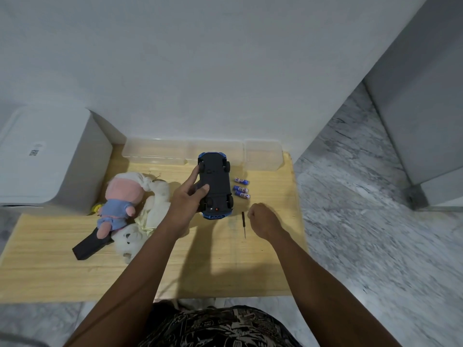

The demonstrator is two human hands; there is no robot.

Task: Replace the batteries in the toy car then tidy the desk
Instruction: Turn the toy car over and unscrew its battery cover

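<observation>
One toy car lies upside down on the wooden desk, so its black belly and four small wheels face up and only a bit of blue body shows at each end. The left hand grips the car by its left side, with the thumb across the black belly and a finger up by a front wheel. Just to the right of the car, past that hand, lie three blue batteries in a little row, side by side; they have red and white marks on them, but the writing is too small to read. The right hand is curled into a loose fist and seems to hold nothing, though its fingertips are hidden. Just left of this hand lies one thin screwdriver with a dark handle, flat on the desk and not touched. To the left of the left hand sit soft toys in a heap: one pink doll in blue clothes and at least one white plush. One black box lies under the doll's leg. Behind the car stand three clear plastic tubs in a line by the wall. Far left is one big white box with a small square code sticker that cannot be read.
</observation>
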